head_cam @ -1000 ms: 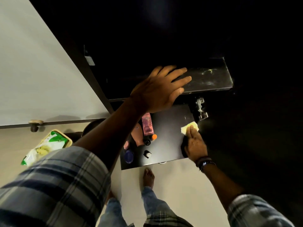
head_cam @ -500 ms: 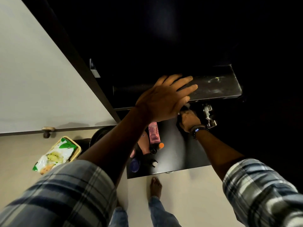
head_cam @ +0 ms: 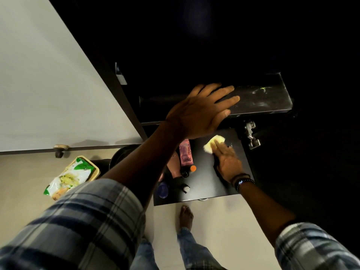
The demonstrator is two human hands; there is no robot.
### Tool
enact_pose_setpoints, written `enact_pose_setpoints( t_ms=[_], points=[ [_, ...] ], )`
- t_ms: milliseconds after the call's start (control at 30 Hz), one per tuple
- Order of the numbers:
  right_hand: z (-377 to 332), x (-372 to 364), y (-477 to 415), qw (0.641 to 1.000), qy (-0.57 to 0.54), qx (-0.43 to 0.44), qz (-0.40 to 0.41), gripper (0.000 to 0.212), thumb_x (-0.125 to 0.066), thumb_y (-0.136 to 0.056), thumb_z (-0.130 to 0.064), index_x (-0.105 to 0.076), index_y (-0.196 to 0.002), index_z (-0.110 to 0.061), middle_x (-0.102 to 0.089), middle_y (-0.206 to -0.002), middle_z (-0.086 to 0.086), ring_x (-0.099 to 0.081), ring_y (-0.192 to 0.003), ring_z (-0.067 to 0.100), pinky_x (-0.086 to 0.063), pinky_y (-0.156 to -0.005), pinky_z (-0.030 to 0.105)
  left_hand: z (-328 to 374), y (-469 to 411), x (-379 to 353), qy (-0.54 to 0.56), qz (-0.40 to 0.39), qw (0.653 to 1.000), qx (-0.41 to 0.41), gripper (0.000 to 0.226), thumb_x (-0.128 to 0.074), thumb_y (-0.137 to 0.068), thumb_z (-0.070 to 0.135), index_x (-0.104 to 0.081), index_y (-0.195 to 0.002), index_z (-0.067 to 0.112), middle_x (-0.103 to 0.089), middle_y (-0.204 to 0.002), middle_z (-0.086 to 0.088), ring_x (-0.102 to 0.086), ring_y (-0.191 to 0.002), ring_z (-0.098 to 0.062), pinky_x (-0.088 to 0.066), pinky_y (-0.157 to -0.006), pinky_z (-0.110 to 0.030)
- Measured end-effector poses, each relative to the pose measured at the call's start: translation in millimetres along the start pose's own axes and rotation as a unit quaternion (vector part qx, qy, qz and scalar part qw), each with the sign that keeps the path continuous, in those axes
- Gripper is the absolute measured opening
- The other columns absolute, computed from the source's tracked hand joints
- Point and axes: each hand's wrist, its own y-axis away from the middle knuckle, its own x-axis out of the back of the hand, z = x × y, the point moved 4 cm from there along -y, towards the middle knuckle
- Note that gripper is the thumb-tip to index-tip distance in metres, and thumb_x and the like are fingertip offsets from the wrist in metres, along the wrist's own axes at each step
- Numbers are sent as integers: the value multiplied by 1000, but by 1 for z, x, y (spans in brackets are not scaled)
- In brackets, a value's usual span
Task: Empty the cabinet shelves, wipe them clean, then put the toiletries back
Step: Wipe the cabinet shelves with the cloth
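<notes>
A person's left hand (head_cam: 202,112) lies flat, fingers straight, on the front edge of the upper shelf (head_cam: 263,102). The right hand (head_cam: 227,162), fingers straight, presses a yellow cloth (head_cam: 211,143) onto the lower shelf (head_cam: 204,172); toiletries (head_cam: 186,152) cluster along its left edge.

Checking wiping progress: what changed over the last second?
The right hand, pressing the yellow cloth, slid to the back of the lower shelf, then came forward again. The left hand stayed flat on the upper shelf; the toiletries did not move.
</notes>
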Motion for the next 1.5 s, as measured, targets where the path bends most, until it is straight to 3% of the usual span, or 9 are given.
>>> enact_pose_setpoints(
  t_ms=[200,400,633,833,1033,1100,1200,1333,1500],
  points=[
    [-32,13,-34,999,14,-24,-34,71,-47,-90,-21,-15,-152,-14,-8,-161,8,-10,-148,29,-8,-118,39,0,0,1,0,-2,1000,-3,47,-26,-98,37,-39,-141,23,-37,-149,-4,-36,-134,-26,-30,-105,-42],
    [-23,-36,50,997,3,-24,-76,68,-32,-70,-24,-57,-128,0,-58,-131,18,-60,-117,33,-28,-105,38,0,0,-2,7,6,1000,-3,46,-26,-98,37,-40,-141,24,-38,-149,-3,-36,-134,-25,-29,-106,-41],
    [35,20,-14,985,80,-148,-48,71,-38,-97,-28,-5,-149,6,-5,-158,22,-4,-148,30,-9,-118,33,0,1,-3,-7,3,1000,-9,47,-25,-98,37,-38,-142,24,-37,-150,-4,-36,-135,-26,-30,-106,-42],
    [-22,-21,25,997,-29,-66,-39,65,-37,-77,-27,-51,-129,11,-53,-132,29,-51,-122,40,-25,-104,35,-1,1,-2,-8,-6,1000,-6,47,-25,-99,37,-36,-143,25,-35,-151,-2,-34,-136,-25,-29,-107,-42],
    [26,-25,65,993,19,-111,-23,73,-60,-67,-28,-49,-130,8,-57,-130,26,-47,-127,33,-48,-96,36,0,1,-4,-16,-17,1000,-8,48,-24,-99,38,-32,-145,25,-31,-153,-3,-31,-137,-26,-26,-109,-44],
    [38,-2,41,985,19,-158,-62,75,-55,-82,-29,-31,-142,9,-34,-148,26,-27,-142,32,-36,-110,35,-1,1,-3,-18,-21,1000,-7,49,-23,-99,38,-30,-145,25,-30,-153,-3,-30,-138,-26,-26,-109,-44],
    [11,5,14,990,-29,-124,-52,78,-52,-90,-29,-11,-150,0,-9,-158,19,-15,-146,30,-15,-119,33,0,2,-2,-16,-25,1000,-5,49,-22,-99,38,-28,-145,26,-28,-154,-2,-29,-138,-26,-26,-109,-45],
    [-49,-41,41,999,-44,-17,-9,67,-40,-76,-28,-46,-138,-2,-48,-142,19,-56,-122,35,-47,-100,41,0,2,-2,-20,-30,999,-9,49,-21,-99,37,-29,-146,24,-29,-154,-3,-29,-138,-26,-27,-110,-46],
    [-46,-47,112,1000,3,13,25,73,-36,-67,-15,-48,-139,-13,-48,-144,6,-50,-130,23,-29,-108,37,1,2,-2,-18,-20,1000,-15,49,-22,-99,37,-33,-144,23,-32,-152,-5,-33,-137,-27,-29,-108,-46]
  ],
)
